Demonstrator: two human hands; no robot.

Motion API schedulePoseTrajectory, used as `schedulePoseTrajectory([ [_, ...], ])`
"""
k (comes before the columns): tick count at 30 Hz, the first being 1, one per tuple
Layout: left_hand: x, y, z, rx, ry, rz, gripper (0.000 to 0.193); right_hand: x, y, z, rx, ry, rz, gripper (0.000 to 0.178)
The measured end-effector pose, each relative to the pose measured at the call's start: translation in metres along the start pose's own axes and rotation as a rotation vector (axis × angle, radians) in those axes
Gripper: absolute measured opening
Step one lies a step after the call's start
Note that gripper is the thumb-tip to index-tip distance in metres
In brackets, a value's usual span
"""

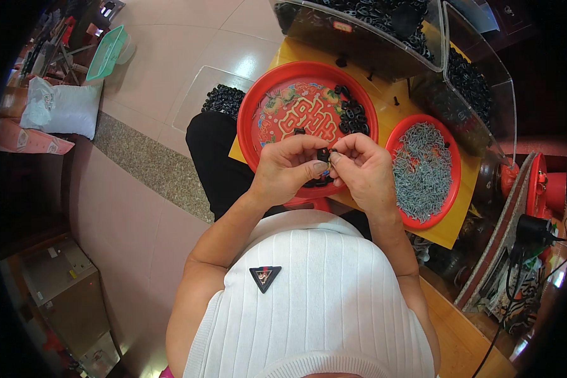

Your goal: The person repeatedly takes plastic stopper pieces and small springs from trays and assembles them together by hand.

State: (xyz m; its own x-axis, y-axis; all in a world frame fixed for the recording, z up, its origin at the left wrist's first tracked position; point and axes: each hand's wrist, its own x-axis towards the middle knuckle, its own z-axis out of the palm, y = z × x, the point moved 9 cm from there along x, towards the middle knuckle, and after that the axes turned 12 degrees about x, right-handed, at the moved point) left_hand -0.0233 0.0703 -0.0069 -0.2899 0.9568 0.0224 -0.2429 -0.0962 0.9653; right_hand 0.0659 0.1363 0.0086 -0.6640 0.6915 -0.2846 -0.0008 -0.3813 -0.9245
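Over the near side of a large red patterned tray (249,94), my two hands meet around a small black plastic part (323,154). My left hand (290,165) pinches it between thumb and index finger. Close against it, my right hand (362,165) has its fingertips pressed together on a tiny piece at the part's right side, too small to name. Black plastic parts (353,116) lie along the tray's right side, with more under my hands, partly hidden. To the right stands a red dish (453,201) heaped with grey screws (422,170).
Clear bins (359,47) of black parts stand behind the tray on a yellow board (457,227). At left on the floor lies a clear tray (186,104) with a pile of small black parts (223,101). A white sack (63,107) and green basket (107,53) sit far left.
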Motion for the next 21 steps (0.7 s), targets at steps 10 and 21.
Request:
schedulePoseTrajectory([
  [10,0.001,0.002,0.002,-0.013,-0.006,-0.002,0.026,0.002,0.001,0.0,0.014,-0.016,-0.001,0.004],
  [21,-0.001,-0.005,-0.004,-0.006,0.022,-0.015,0.026,0.01,0.019,-0.002,0.324,-0.144,0.114,0.008],
])
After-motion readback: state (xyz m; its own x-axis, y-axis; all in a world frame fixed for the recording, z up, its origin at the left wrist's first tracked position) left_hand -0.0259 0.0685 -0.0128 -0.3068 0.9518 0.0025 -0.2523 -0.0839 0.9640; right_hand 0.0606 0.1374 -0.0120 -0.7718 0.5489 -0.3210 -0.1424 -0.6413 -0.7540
